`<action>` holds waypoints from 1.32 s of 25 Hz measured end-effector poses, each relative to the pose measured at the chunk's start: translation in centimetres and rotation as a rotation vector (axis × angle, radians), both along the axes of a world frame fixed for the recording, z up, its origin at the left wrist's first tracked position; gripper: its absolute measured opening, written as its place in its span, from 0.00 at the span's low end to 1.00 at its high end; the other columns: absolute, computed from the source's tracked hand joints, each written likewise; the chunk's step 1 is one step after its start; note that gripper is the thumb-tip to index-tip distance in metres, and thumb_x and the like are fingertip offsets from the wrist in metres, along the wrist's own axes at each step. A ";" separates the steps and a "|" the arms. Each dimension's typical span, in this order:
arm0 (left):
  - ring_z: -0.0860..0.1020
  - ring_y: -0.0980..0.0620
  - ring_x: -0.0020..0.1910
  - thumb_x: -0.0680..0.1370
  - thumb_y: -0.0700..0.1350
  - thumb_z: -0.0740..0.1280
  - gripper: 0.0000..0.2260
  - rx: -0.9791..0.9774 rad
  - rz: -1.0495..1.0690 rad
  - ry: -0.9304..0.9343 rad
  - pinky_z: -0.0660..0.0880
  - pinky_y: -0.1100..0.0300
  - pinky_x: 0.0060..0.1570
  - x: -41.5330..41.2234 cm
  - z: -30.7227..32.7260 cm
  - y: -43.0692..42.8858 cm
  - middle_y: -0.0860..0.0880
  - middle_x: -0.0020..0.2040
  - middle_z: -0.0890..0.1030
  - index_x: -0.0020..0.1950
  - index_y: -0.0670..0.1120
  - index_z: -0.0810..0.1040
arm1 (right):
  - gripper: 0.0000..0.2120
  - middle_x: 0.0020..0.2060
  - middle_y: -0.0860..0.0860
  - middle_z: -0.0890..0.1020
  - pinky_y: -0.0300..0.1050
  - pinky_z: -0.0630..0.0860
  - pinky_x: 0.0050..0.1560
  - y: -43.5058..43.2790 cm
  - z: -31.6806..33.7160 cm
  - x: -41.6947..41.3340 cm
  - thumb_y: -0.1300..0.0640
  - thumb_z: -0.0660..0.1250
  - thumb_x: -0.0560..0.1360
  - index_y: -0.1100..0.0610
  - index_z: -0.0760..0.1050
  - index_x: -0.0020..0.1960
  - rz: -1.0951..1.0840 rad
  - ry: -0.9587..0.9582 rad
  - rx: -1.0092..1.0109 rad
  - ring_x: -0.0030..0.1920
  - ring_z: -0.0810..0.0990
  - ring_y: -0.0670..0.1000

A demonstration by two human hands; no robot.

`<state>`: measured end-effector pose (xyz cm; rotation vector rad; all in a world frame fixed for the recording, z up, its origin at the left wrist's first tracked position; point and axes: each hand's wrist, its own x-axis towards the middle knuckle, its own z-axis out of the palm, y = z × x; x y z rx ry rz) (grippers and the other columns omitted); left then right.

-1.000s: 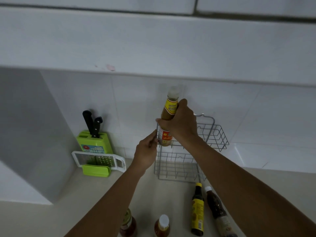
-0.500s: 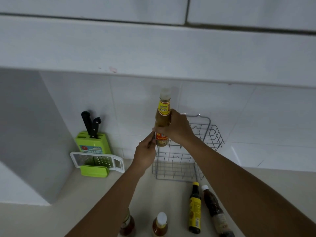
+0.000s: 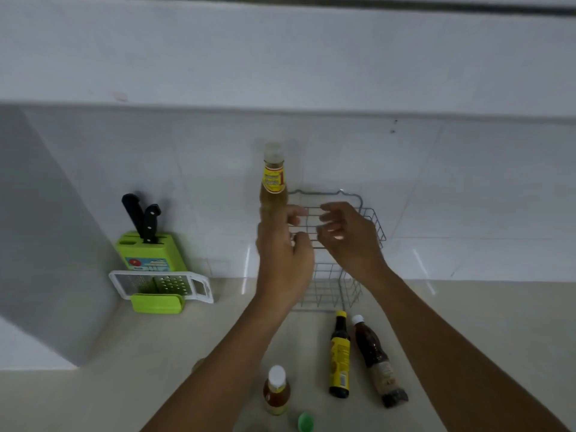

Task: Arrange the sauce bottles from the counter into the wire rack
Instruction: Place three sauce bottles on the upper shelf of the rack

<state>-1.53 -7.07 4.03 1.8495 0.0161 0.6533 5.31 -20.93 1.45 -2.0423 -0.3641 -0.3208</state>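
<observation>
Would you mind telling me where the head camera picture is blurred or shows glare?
Head view: both the left hand and right hand are smeared by motion blur; the bottles on the counter look sharper; thin streaks of glare mark the wall tiles beside the wire rack; overall lighting is dim.

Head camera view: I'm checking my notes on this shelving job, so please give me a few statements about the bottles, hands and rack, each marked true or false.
1. The tall amber sauce bottle with the yellow label stands upright at the left end of the grey wire rack. True.
2. The right hand grips that bottle. False: its fingers are spread open, holding nothing.
3. The dark bottle with the yellow cap lies on the beige counter. True.
4. The green knife block is empty. False: two black-handled knives stand in it.
5. The left hand holds a cap. False: it is open.
</observation>
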 end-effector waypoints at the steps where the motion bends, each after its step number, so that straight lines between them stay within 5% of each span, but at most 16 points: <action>1: 0.76 0.55 0.48 0.75 0.39 0.60 0.14 0.000 -0.111 0.049 0.74 0.60 0.44 -0.1 -0.3 -1.9 0.57 0.52 0.75 0.54 0.55 0.75 | 0.18 0.43 0.43 0.85 0.36 0.82 0.44 -2.3 -1.5 -1.3 0.61 0.73 0.73 0.48 0.77 0.60 -0.061 -0.073 0.029 0.43 0.85 0.43; 3: 0.79 0.53 0.47 0.79 0.41 0.58 0.12 0.118 -0.286 0.302 0.73 0.62 0.41 0.3 -2.5 -5.9 0.52 0.55 0.78 0.57 0.54 0.76 | 0.15 0.36 0.46 0.85 0.35 0.81 0.37 -6.6 -5.2 -3.9 0.65 0.69 0.74 0.47 0.78 0.55 -0.200 -0.058 0.020 0.36 0.85 0.44; 6: 0.76 0.44 0.62 0.79 0.42 0.60 0.17 0.353 -0.406 0.773 0.73 0.56 0.53 1.1 -9.2 -10.2 0.44 0.66 0.74 0.68 0.46 0.71 | 0.12 0.32 0.46 0.83 0.33 0.78 0.33 -11.1 -11.5 -6.7 0.64 0.68 0.75 0.53 0.79 0.55 -0.371 0.195 -0.125 0.32 0.83 0.44; 8: 0.72 0.40 0.66 0.79 0.43 0.63 0.20 0.421 -0.363 0.977 0.73 0.52 0.61 0.9 -14.4 -11.9 0.41 0.69 0.70 0.71 0.42 0.66 | 0.14 0.40 0.47 0.84 0.37 0.81 0.40 -12.9 -14.9 -8.2 0.60 0.69 0.76 0.54 0.77 0.61 -0.404 0.447 -0.190 0.38 0.84 0.45; 11: 0.68 0.39 0.68 0.79 0.46 0.65 0.23 0.440 -0.227 1.104 0.70 0.48 0.67 -0.6 -21.1 -12.2 0.41 0.69 0.66 0.71 0.43 0.63 | 0.27 0.61 0.54 0.79 0.49 0.79 0.60 -13.8 -18.5 -9.9 0.51 0.70 0.75 0.52 0.68 0.71 -0.324 0.768 -0.313 0.59 0.80 0.53; 14: 0.66 0.40 0.66 0.76 0.55 0.67 0.28 0.441 -0.143 1.093 0.71 0.50 0.62 -1.6 -24.9 -12.3 0.42 0.67 0.65 0.71 0.44 0.63 | 0.33 0.69 0.54 0.73 0.52 0.75 0.65 -13.5 -20.3 -10.4 0.45 0.66 0.73 0.51 0.63 0.75 -0.312 0.893 -0.329 0.68 0.75 0.55; 17: 0.67 0.40 0.65 0.77 0.57 0.65 0.27 0.467 -0.115 1.073 0.72 0.49 0.62 -1.6 -25.6 -13.0 0.42 0.66 0.66 0.70 0.44 0.65 | 0.34 0.67 0.53 0.73 0.51 0.75 0.61 -13.3 -21.4 -10.6 0.41 0.66 0.72 0.50 0.62 0.75 -0.318 0.891 -0.421 0.67 0.76 0.56; 21: 0.73 0.39 0.61 0.79 0.52 0.65 0.23 0.237 -0.162 0.983 0.73 0.49 0.59 -2.4 -24.1 -13.3 0.43 0.63 0.73 0.70 0.46 0.63 | 0.34 0.60 0.49 0.73 0.49 0.75 0.52 -13.1 -22.5 -10.4 0.34 0.67 0.68 0.47 0.67 0.69 -0.330 0.872 -0.522 0.62 0.77 0.54; 24: 0.82 0.42 0.47 0.78 0.48 0.66 0.21 0.036 -0.271 0.829 0.79 0.44 0.49 -2.9 -20.5 -12.3 0.44 0.50 0.81 0.66 0.53 0.60 | 0.29 0.54 0.48 0.72 0.49 0.77 0.51 -12.6 -22.9 -10.2 0.33 0.68 0.67 0.46 0.69 0.63 -0.340 0.856 -0.526 0.59 0.78 0.53; 27: 0.80 0.55 0.34 0.75 0.44 0.67 0.25 -0.102 -0.416 0.644 0.78 0.52 0.37 -2.9 -15.2 -10.7 0.51 0.40 0.79 0.62 0.63 0.58 | 0.26 0.52 0.49 0.70 0.48 0.77 0.51 -12.8 -23.1 -10.2 0.37 0.70 0.70 0.47 0.69 0.63 -0.328 0.847 -0.506 0.57 0.78 0.53; 31: 0.82 0.58 0.41 0.72 0.52 0.66 0.21 -0.254 -0.483 0.459 0.81 0.53 0.46 -0.5 -6.5 -8.1 0.60 0.42 0.83 0.59 0.74 0.67 | 0.25 0.56 0.48 0.76 0.44 0.76 0.58 -13.5 -22.5 -10.4 0.41 0.72 0.72 0.49 0.73 0.64 -0.274 0.765 -0.487 0.57 0.79 0.51; 33: 0.81 0.64 0.39 0.73 0.54 0.62 0.14 -0.218 -0.443 0.320 0.81 0.61 0.42 1.4 -2.3 -6.3 0.61 0.42 0.82 0.52 0.75 0.71 | 0.27 0.57 0.48 0.78 0.39 0.76 0.58 -13.5 -21.5 -11.1 0.43 0.74 0.72 0.52 0.73 0.67 -0.237 0.719 -0.403 0.57 0.80 0.48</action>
